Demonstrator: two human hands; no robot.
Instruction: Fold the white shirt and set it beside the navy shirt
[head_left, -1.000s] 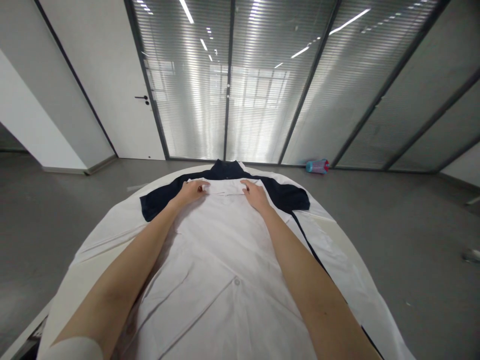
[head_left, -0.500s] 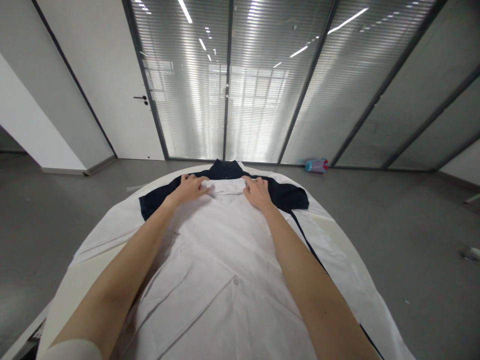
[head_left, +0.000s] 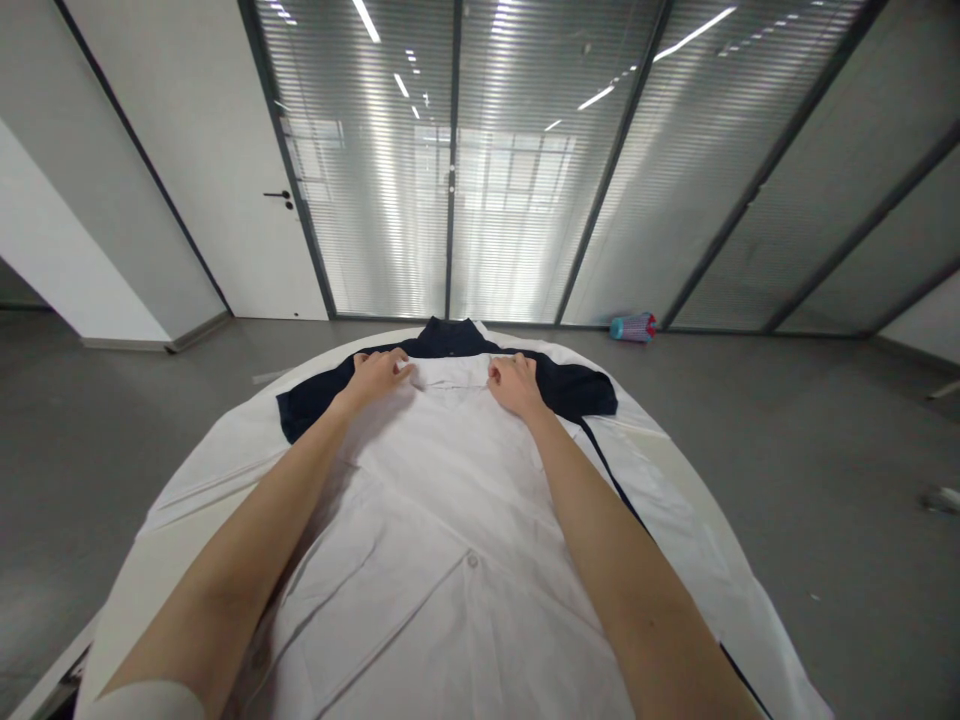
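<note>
A white garment (head_left: pixel 450 470) lies over the round table, its folded band (head_left: pixel 450 372) at the far end. My left hand (head_left: pixel 377 376) grips the far left corner of that band with curled fingers. At the opposite corner, my right hand (head_left: pixel 514 382) is closed on the white fabric, fingers bent in. Beneath both hands spreads a dark navy garment (head_left: pixel 577 390) with its collar pointing away from me and short sleeves out to either side. A small round button (head_left: pixel 472 561) shows on the white garment nearer me.
More white fabric with a dark stripe (head_left: pixel 660 500) covers the right side of the table. A blue and red patterned object (head_left: pixel 632 327) lies on the floor by the glass partition (head_left: pixel 517 230). A white door (head_left: pixel 247 250) stands at the left.
My right hand's fingers have curled in more tightly at the band's corner. My left hand has shifted slightly left, its fingers drawn in. The garments lie nearly the same.
</note>
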